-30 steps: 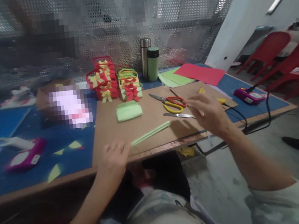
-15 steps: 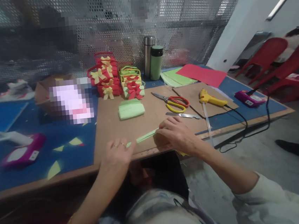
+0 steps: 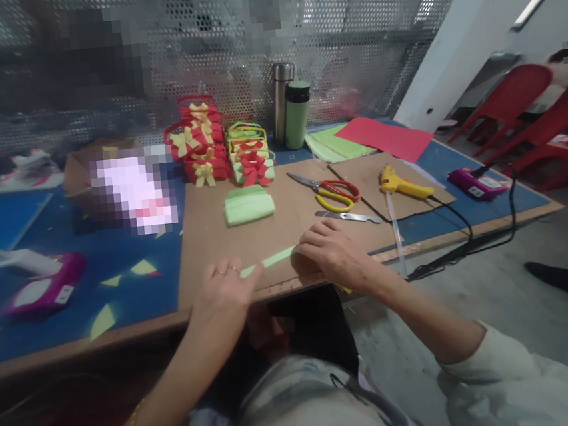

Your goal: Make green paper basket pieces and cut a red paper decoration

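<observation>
At the far left a purple power block (image 3: 47, 286) is sitting on the blue tabletop (image 3: 135, 257) with a white plug (image 3: 35, 261) standing in it, and yellow paper scraps (image 3: 103, 322) are lying to its right. The left hand (image 3: 227, 287) is resting near the front edge of the brown board (image 3: 206, 237), its fingers bending close together over the left end of the narrow light green paper strip (image 3: 279, 257). Behind it, red paper baskets with yellow bows (image 3: 201, 140) are standing stacked, and green paper baskets with red bows (image 3: 251, 154) are standing just beside them, while a folded light green paper piece (image 3: 249, 209) is lying in front. The strip is stretching between the two hands, lying along the front of the board. A steel flask (image 3: 284, 99) and a green flask (image 3: 298, 121) are standing at the back. The right hand (image 3: 332, 250) is covering the strip's right end, fingers bunching together; whether either hand is pinching the paper or only pressing it down, I cannot tell. Past the right hand, scissors with red and yellow handles (image 3: 332, 195) and a slim metal blade (image 3: 359, 217) are lying on the board, and a yellow hot glue gun (image 3: 405, 186) is resting farther right, near another purple power block (image 3: 478, 184).
</observation>
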Available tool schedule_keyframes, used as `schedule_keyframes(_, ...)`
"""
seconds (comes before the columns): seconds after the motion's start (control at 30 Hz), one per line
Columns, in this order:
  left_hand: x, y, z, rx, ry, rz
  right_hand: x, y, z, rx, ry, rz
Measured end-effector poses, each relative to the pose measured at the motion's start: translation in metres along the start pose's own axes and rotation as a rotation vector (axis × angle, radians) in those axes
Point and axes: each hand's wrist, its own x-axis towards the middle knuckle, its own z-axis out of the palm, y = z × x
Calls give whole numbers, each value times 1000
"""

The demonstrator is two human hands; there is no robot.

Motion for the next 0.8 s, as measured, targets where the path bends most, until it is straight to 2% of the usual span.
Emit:
schedule_keyframes(0.2,25,20,-7,39,-10,30,2,-4,-2,27,-3,32)
schedule_keyframes(0.4,54,43,5,-16,-17,64,0,0,-6,80,15,22)
schedule_keyframes(0.47,57,45,9,-32,-18,55,-6,9,-11,85,86,46)
schedule_keyframes(0.57,60,44,12,-49,-23,54,-19,25,-21,20,290,151)
schedule_keyframes(0.63,63,43,13,-51,-34,46,-28,33,-26,-32,370,218)
schedule_keyframes(0.8,71,44,16,-31,-48,34,-36,33,-18,-71,332,224)
